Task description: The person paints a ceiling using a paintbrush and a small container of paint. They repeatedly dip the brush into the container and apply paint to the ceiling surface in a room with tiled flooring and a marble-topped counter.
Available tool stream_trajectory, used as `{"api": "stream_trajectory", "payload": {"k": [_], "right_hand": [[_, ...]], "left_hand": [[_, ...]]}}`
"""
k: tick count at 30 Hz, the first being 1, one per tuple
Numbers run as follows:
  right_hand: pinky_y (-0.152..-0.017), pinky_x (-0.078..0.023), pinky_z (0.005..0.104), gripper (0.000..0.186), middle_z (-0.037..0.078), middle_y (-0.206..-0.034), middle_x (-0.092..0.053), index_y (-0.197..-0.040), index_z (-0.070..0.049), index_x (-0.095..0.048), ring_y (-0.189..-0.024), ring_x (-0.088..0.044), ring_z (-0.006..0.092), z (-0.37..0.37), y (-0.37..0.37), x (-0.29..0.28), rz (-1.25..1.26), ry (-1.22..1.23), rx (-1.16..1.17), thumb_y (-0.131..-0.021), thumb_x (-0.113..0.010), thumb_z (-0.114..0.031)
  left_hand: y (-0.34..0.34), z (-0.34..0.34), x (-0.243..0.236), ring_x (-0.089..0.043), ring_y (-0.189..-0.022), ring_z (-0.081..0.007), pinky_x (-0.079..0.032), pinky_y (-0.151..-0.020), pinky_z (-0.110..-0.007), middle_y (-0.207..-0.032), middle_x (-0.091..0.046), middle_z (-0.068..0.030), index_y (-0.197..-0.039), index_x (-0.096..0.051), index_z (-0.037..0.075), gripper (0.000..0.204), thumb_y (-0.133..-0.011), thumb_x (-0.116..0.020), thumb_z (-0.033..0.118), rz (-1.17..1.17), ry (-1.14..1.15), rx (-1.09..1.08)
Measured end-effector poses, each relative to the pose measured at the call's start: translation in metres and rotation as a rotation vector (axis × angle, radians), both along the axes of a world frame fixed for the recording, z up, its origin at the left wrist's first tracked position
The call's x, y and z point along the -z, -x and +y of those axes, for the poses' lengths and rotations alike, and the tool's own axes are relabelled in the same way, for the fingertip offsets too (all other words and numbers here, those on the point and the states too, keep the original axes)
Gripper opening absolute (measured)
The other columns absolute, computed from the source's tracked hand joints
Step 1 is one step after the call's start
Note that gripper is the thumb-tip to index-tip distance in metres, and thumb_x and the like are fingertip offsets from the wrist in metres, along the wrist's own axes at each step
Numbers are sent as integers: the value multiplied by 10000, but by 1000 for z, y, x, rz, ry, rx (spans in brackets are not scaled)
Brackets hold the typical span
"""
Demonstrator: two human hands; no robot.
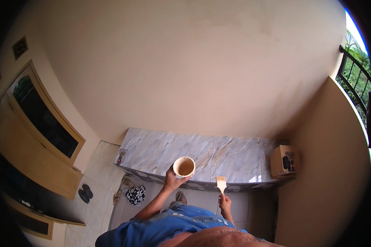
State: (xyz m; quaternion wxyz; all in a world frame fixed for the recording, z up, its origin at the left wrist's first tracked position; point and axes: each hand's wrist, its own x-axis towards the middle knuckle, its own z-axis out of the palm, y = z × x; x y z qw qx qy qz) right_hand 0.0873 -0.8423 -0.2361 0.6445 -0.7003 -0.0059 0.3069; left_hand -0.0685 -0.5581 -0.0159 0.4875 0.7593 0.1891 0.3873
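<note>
Cream-coloured cup is wrapped by my curled left hand, my right hand grips the brush, and careless tilting could spill any contents on the bench.

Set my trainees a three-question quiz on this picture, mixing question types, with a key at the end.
1. Choose one. The right grip holds: a) a hammer; b) a brush; c) a roller.
2. True or false: the left grip is empty.
3. Fill in: as the picture shows it, the box is at the ____ end of the tiled bench.

Key: 1. b. 2. False; it holds a cup. 3. right.
</note>
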Motion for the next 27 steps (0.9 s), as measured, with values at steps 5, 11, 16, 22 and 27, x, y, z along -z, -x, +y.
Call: {"api": "stream_trajectory", "payload": {"k": [5, 11, 16, 22, 27], "right_hand": [[-405, -316, 233, 362, -3, -631, -583, -926, -68, -675, -436, -427, 56, -23, 6, -2, -51, -9, -10, -1043, -578, -397], [-406, -312, 232, 359, -11, -633, -572, -886, -88, -660, -444, -423, 54, -9, 6, -18, -58, -73, -1, -1046, -571, -397], [-408, -309, 229, 352, -16, -635, -567, -866, -100, -656, -449, -420, 50, 0, 30, -9, -86, -63, -33, -1045, -576, -392], [-410, -299, 222, 342, -21, -639, -565, -916, -95, -678, -451, -408, 45, 3, 98, -17, -42, -91, -6, -1044, -583, -398], [-416, -295, 221, 347, -23, -648, -556, -969, -78, -681, -463, -406, 40, 20, 190, -17, -43, -122, 20, -1042, -586, -404]], "left_hand": [[13, -20, 0, -726, -1044, -300, -569, -884, -389, -1123, -735, -179, -1209, -649, -18, 659, -719, -924, 326, 23, -50, 6], [32, -27, -6, -731, -1022, -306, -575, -869, -388, -1108, -739, -176, -1202, -651, -13, 659, -712, -929, 329, 18, -77, -23], [72, -26, -5, -730, -1020, -309, -575, -867, -391, -1109, -739, -172, -1205, -647, -11, 666, -709, -930, 332, 25, -92, -7], [142, -25, 7, -732, -1007, -307, -579, -845, -391, -1099, -741, -170, -1195, -653, -12, 665, -709, -930, 348, -8, -40, -2], [236, -14, 1, -741, -954, -288, -579, -819, -380, -1043, -752, -153, -1139, -679, -9, 602, -717, -926, 341, 20, -75, 32]]}}
